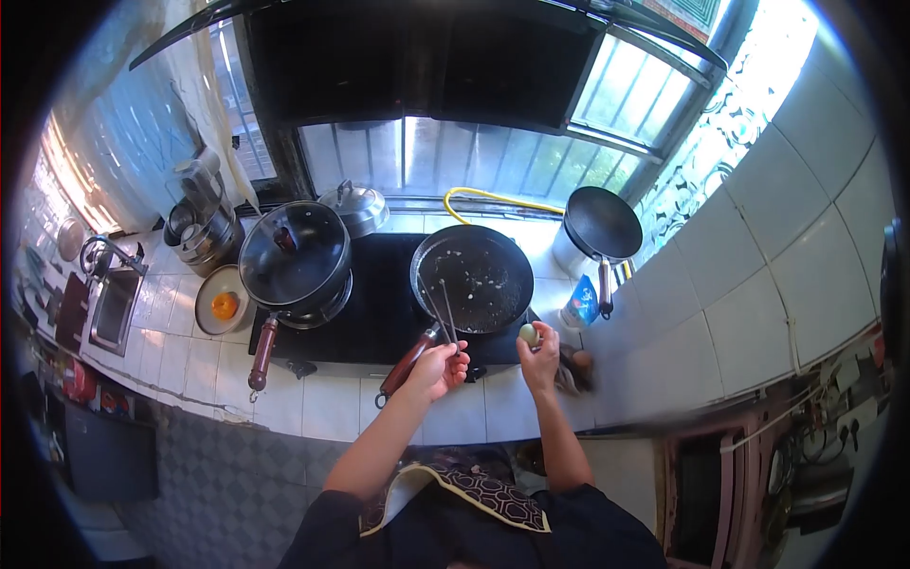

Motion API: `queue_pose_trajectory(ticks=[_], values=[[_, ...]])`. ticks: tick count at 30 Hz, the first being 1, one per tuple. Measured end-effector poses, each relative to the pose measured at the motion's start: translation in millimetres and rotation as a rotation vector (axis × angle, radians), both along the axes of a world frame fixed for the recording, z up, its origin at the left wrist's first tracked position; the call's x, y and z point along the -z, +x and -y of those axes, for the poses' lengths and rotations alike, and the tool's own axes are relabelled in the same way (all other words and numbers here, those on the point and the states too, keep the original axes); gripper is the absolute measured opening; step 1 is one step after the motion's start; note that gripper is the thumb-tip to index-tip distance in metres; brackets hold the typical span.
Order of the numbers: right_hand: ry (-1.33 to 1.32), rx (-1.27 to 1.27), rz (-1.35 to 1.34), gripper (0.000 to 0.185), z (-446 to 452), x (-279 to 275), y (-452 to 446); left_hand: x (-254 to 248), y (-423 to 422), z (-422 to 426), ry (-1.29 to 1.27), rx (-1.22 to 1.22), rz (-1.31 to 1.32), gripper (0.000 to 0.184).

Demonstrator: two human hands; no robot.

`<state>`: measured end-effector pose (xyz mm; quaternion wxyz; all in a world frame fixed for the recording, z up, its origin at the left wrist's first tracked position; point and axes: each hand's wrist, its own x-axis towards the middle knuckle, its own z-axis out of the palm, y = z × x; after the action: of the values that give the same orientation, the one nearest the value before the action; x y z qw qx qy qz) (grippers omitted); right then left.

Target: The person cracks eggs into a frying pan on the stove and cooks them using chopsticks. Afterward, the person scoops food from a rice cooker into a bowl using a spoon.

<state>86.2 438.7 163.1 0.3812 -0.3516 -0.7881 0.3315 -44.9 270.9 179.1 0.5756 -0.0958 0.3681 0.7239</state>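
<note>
Two hands at a stove, seen from above. The right hand (539, 358) is curled, thumb and fingertips drawn in around a pale, greenish egg (528, 334), whose rounded upper end stands clear of the grip; the egg is in the air just to the right of the frying pan (502, 302), near the right front corner of the stove (382, 275). The left hand (442, 370) is folded around the near ends of a pair of slender chopsticks (448, 310), their far ends slightly apart over the pan; whether these touch the pan's floor cannot be told. The pan rests on the stove, small pale flecks scattered across its dark inner face, and its brown handle (406, 366) reaches toward the person over the tiled desk (332, 403), just beside the left hand.

Handling, as judged: the egg is likely light, with a stiff but brittle shell, smooth enough to slip if damp; it is best held about its widest part with light, even fingertip pressure, since a hard squeeze at one point may break it. The chopsticks should be light and stiff, steadiest when gripped toward the near ends. The pan is probably the heaviest and possibly hot, so its handle is the place to take hold
</note>
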Motion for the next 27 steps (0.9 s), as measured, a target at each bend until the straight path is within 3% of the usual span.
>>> queue_pose_trajectory(ticks=[4, 10, 12, 15, 18, 20, 22, 24, 26, 27], values=[[0.066, -0.041, 0.003, 0.034, -26, -18, -12, -10, -4, 0, 0.057, 0.076, -0.012, 0.020], [-0.034, -0.075, -0.047, 0.035, -40, -14, 2, -13, 12, -9, 0.074, 0.124, 0.019, 0.020], [-0.091, -0.087, -0.083, 0.036, -33, -11, 8, -12, 14, -12, 0.003, 0.105, 0.022, 0.012], [-0.183, -0.074, -0.111, 0.035, -21, -15, 23, -2, 16, -12, 0.117, 0.183, 0.131, 0.004], [-0.243, -0.092, -0.135, 0.036, -17, -7, 32, -10, 28, -13, 0.023, 0.126, -0.048, 0.027], [-0.259, -0.097, -0.142, 0.036, -19, -4, 34, -11, 34, -15, 0.024, 0.102, -0.097, 0.026], [-0.467, -0.168, -0.325, 0.038, -23, -2, 34, -11, 39, -15, 0.025, 0.037, -0.201, 0.028], [-0.557, -0.223, -0.313, 0.040, -32, -5, 36, -13, 38, -13, 0.125, 0.059, -0.209, 0.029], [-0.856, -0.424, -0.421, 0.039, -40, -10, 34, -33, 42, -12, 0.160, 0.028, -0.209, 0.027], [-1.124, -0.624, -0.535, 0.036, -40, -21, 35, -31, 42, -13, 0.161, 0.022, -0.212, 0.027]])
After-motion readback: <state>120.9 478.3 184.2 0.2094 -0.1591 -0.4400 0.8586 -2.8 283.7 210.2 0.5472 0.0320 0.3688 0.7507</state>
